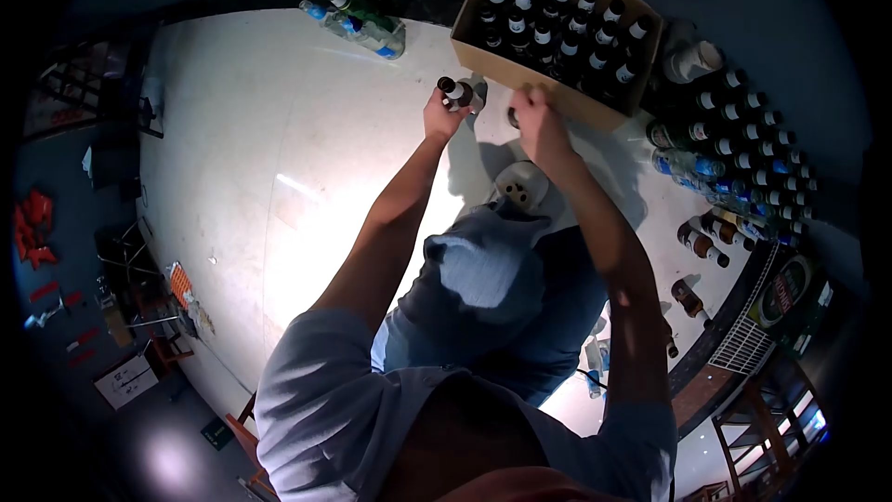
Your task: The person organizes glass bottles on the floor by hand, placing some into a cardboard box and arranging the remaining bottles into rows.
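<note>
My left hand [442,118] is wrapped round a dark bottle [461,96] with a pale neck label, just in front of the cardboard box. My right hand [536,121] is closed to the right of it, near the box's lower edge, with something small and dark at its fingers that I cannot make out. The cardboard box [557,88] holds several dark bottles standing upright with their necks up. Below my hands a light shoe [522,188] rests on the pale floor.
Several clear and green bottles [376,37] stand at the upper left. Many dark and clear bottles [743,144] line the right side. Brown bottles [703,244] lie or stand lower right, near a white rack [743,344]. Chairs [776,428] are at the lower right.
</note>
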{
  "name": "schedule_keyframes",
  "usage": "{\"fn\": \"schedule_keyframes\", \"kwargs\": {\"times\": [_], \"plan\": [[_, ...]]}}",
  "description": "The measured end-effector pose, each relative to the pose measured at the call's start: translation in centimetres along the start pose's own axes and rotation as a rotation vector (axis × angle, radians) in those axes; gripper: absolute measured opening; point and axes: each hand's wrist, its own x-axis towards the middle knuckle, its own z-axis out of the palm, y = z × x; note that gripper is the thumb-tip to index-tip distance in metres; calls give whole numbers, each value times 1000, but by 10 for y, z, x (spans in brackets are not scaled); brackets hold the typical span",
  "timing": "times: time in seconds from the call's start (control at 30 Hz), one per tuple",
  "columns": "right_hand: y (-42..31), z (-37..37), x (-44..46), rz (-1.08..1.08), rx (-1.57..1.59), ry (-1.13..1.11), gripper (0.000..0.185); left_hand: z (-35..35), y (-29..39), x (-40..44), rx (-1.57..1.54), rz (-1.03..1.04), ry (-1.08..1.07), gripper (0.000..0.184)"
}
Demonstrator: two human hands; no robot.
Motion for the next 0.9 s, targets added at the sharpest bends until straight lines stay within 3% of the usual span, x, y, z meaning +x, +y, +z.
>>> {"fn": "schedule_keyframes", "kwargs": {"times": [0.13,0.33,0.6,0.67,0.7,0.73,0.77,0.8,0.87,0.9], "plan": [[-2,52,42,-13,60,34,36,-2,0,12,-20,44,-20,61],[-13,65,61,-78,-125,105,34,-1,5,20,11,73,-119,58],[-14,78,58,81,20,258,35,9,-12,16,33,112,-120,59],[-13,81,55,182,109,119,50,13,-18,15,1,115,-62,66],[-14,79,52,233,148,77,55,19,-49,23,31,282,-38,76],[-19,59,42,282,209,22,58,16,-57,20,146,108,-55,64],[-19,55,30,246,200,47,55,1,-63,27,461,89,-380,44],[-15,49,17,220,183,75,52,-5,-40,22,605,-120,-694,44],[-9,11,-16,231,158,-94,41,-22,9,-7,509,-240,-936,47],[-7,-13,-40,278,234,-49,30,-27,54,-24,493,-209,-1026,44]]}}
